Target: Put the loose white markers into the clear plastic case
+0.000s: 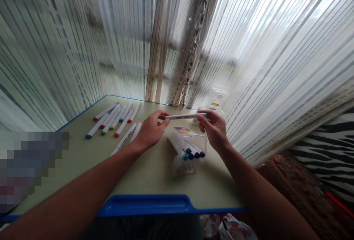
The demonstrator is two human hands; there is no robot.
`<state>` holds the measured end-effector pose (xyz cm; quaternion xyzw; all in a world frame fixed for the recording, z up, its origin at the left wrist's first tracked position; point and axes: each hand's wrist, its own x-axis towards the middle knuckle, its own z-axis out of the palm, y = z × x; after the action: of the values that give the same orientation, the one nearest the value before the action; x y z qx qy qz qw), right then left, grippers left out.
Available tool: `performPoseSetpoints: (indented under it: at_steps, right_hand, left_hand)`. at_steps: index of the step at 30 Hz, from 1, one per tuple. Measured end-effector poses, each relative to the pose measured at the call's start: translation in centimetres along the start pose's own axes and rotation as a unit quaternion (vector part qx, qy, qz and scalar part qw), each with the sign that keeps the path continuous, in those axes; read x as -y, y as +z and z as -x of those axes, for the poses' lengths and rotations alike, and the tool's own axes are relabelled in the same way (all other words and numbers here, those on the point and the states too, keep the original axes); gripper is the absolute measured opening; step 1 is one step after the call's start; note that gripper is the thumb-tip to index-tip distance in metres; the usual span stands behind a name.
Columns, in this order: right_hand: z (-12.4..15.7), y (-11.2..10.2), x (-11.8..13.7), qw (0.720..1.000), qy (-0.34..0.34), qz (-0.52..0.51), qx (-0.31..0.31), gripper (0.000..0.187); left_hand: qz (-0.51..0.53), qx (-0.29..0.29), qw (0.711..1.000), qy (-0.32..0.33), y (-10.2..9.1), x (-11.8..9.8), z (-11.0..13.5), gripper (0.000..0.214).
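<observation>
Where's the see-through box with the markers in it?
In the head view, the box is on the table, just right of the middle, below the marker held between the left hand and right hand.

From where I'm standing, I can't make out a single word or number. A line of dark print point(182, 117) runs along the white barrel of the raised marker point(193, 115), but it's too small and soft to read. The clear case point(186, 166) just below carries a coloured label point(184, 130) on top, with yellow and red in it, its wording lost to blur. Farther back, the pale container point(218, 91) bears a small yellow-and-red patch point(215, 104) and, above that, a grey mark point(219, 96), letter or symbol, I can't tell which. One loose white marker point(125, 139) shows dark lettering too, equally unreadable.
</observation>
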<state>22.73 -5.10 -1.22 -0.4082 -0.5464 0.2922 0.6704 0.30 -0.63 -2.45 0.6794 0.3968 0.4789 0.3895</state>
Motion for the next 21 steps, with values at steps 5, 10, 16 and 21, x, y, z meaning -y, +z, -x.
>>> performPoseSetpoints:
  at_steps: [5,10,16,21]
  right_hand:
    - [-0.22,-0.14,-0.18,1.000,0.020,-0.006,-0.012,0.028]
    - [-0.27,-0.13,-0.15,0.999,0.031,0.003,-0.019,0.031]
    - [-0.18,-0.01,-0.02,0.999,0.029,-0.001,-0.029,0.033]
    - [-0.12,-0.08,0.10,1.000,0.018,-0.004,-0.024,0.032]
  left_hand:
    - [-0.003,-0.002,1.000,0.009,-0.01,-0.52,0.23,0.023]
    - [-0.017,-0.002,1.000,0.017,-0.05,-0.85,0.38,0.024]
    - [-0.026,0.005,1.000,0.014,-0.04,-0.97,0.39,0.025]
    - [-0.008,-0.002,1.000,0.022,-0.04,-0.82,0.27,0.028]
